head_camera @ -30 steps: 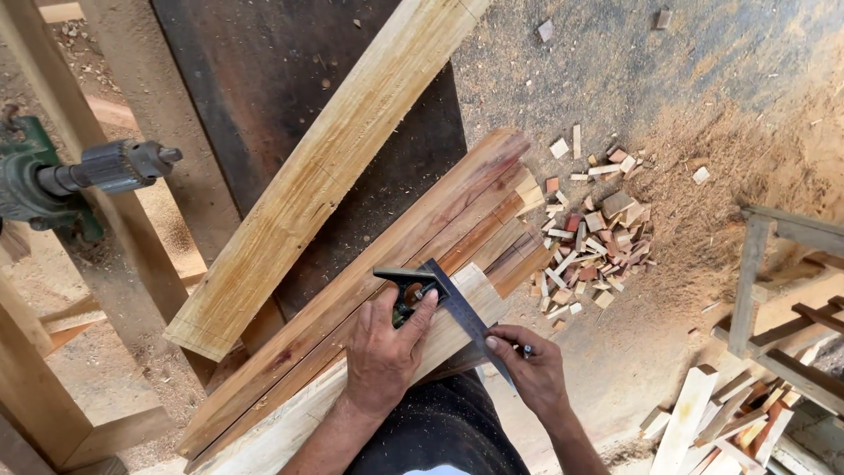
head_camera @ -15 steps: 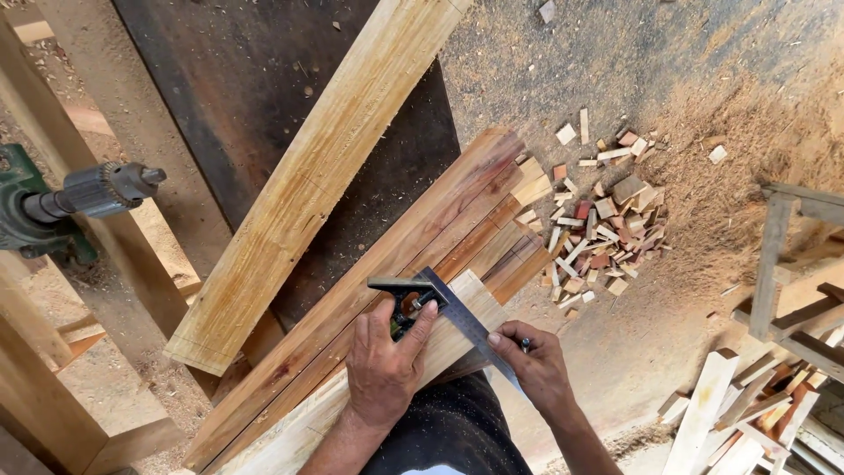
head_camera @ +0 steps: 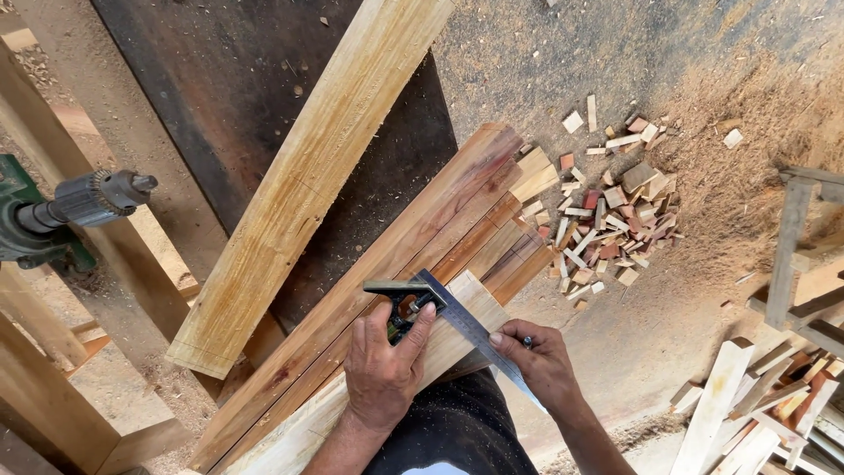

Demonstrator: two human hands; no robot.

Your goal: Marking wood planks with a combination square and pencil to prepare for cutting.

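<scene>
My left hand (head_camera: 383, 369) presses the dark head of a combination square (head_camera: 413, 297) onto the near end of a pale wooden plank (head_camera: 457, 330). The square's steel blade (head_camera: 479, 339) runs diagonally across the plank toward the lower right. My right hand (head_camera: 538, 361) sits at the blade's far edge, fingers closed on a small pencil-like marker whose tip touches the wood beside the blade. The plank lies on a stack of reddish boards (head_camera: 422, 237).
A long pale beam (head_camera: 303, 185) crosses a dark machine table (head_camera: 220, 97). A green drill chuck (head_camera: 92, 200) juts in at the left. A heap of small wood offcuts (head_camera: 611, 224) and sawdust lies on the floor at the right, with wooden slats (head_camera: 756, 413) at the lower right.
The view has shifted slightly. Both hands stay on the square and plank; my right hand has edged a little along the blade.
</scene>
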